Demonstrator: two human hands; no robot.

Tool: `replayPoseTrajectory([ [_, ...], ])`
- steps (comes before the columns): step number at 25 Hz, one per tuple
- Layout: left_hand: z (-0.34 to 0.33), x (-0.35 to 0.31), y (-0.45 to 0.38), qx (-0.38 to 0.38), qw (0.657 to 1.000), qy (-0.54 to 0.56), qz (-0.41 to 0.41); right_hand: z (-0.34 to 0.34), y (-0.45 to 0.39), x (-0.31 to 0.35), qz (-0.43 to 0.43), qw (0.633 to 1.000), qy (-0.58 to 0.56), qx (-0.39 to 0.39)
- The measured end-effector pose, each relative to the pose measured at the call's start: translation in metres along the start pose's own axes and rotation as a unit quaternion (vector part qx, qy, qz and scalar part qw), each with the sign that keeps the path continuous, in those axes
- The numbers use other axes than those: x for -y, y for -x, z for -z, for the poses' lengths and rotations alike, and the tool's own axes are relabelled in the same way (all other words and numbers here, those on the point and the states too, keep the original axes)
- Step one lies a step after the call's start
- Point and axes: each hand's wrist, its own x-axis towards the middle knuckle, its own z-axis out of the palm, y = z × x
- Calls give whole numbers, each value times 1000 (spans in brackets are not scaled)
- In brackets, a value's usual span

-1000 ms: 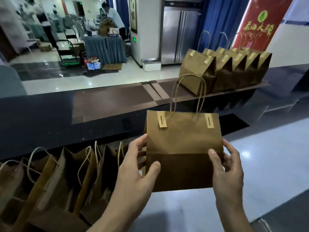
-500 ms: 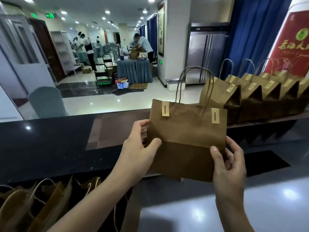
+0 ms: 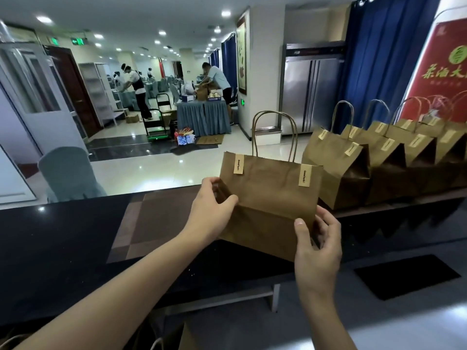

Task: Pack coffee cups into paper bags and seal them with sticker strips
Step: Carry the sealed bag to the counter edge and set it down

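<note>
1. Lifted and carried forward since the earlier frames: the sealed paper bag [image 3: 270, 198] was low over the work area, now it's up over the dark desk [image 3: 63, 238], tilted a bit, and the view has swung up with it.
2. Left hand [image 3: 211, 210] grips the bag's left side fold, thumb on the front face, fingers behind. Right hand [image 3: 316, 251] grips the lower right corner, thumb in front, fingers curled behind.
3. Both sticker strips [image 3: 239, 164] are over the top edge, one near each handle [image 3: 274, 133] end. Seal looks done.
4. Cup inside not visible; can't confirm contents.
5. Row of finished bags [image 3: 366, 168] stands just beyond the right hand, each with strips on.
6. Judgement: this bag is on its way to the row's near end. Next move needs it set down upright just beside the first bag, base flat, so it doesn't tip.
7. Risk: side grip only, bottom unsupported.
</note>
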Motion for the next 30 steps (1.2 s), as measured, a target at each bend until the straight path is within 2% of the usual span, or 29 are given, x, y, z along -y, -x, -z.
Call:
replayPoseTrajectory([
  [5,-28,16,-46,18,1000,-16,4,-11,-18,-26,-4,1000,11,-14],
  [14,-78,33,-106,58,997,28,29,-18,-35,-61,-4,996,79,-42],
  [18,-99,29,-119,80,997,11,13,-24,-38,-70,5,993,104,-56],
  [24,-126,30,-119,157,987,29,19,-43,-40,-75,-35,989,141,-1],
  [30,-134,37,-121,181,982,42,24,-57,-62,-79,-53,987,147,43],
])
